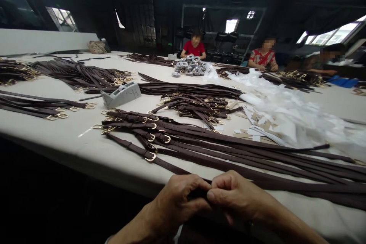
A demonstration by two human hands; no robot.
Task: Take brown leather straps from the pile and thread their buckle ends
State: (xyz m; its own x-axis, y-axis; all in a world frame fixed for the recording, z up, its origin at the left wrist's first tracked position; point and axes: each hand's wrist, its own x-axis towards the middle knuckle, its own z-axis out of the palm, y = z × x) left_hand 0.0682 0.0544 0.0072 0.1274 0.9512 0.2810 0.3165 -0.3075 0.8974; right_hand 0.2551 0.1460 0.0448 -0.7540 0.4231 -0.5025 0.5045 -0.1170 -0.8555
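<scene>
Far left of the counter (71,141): loose bundles of dark brown straps with gold rings (42,107), and a larger fan of the same straps (80,74) behind them. Just right of these, a grey tape dispenser (121,94) sits upright on the bare surface.

Centre, near edge: left hand (178,198) curled closed, thumb and fingers pinching the end of a dark strap (200,193). Right hand (233,194) likewise closed, fingertips meeting the left hand's at the same strap end; knuckles of both hands touch. The pinched part is mostly hidden between the fingers. The strap lies at the counter's front edge, running off to the right among a long sheaf of straps with gold buckles (148,137).

Centre, further back: a tangled heap of short buckled pieces (197,106), then a pile of grey tape rolls (190,66).

Right: white paper scraps (286,114) spread across the counter. Three people sit at the far side, one in a red shirt (194,48).
</scene>
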